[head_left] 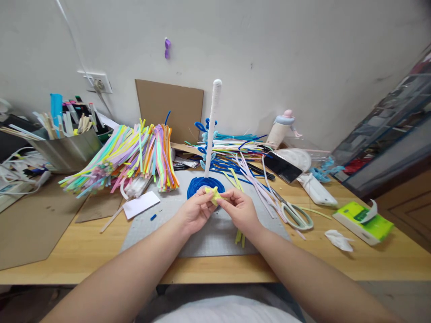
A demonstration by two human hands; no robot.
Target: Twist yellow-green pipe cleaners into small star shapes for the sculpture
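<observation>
A small yellow fuzzy piece (pixel 213 195), shaped somewhat like a star, is pinched between both hands above the grey mat (pixel 151 235). My left hand (pixel 198 211) grips its left side with thumb and fingers. On its right side, my right hand (pixel 238 207) holds it between closed fingertips. Just behind the hands lies a coiled blue base (pixel 192 185), from which a white wrapped stem (pixel 212 121) rises upright. Blue curled loops (pixel 203 128) show beside the stem. Yellow strips (pixel 239 237) lie partly hidden under my right hand.
Bundled coloured pipe cleaners (pixel 134 157) and a metal pot of sticks (pixel 67 150) stand left. Scissors (pixel 296 216), a phone (pixel 282 166), a green tissue pack (pixel 365 220) and crumpled tissue (pixel 339 240) lie right. Cardboard (pixel 168 107) leans against the wall.
</observation>
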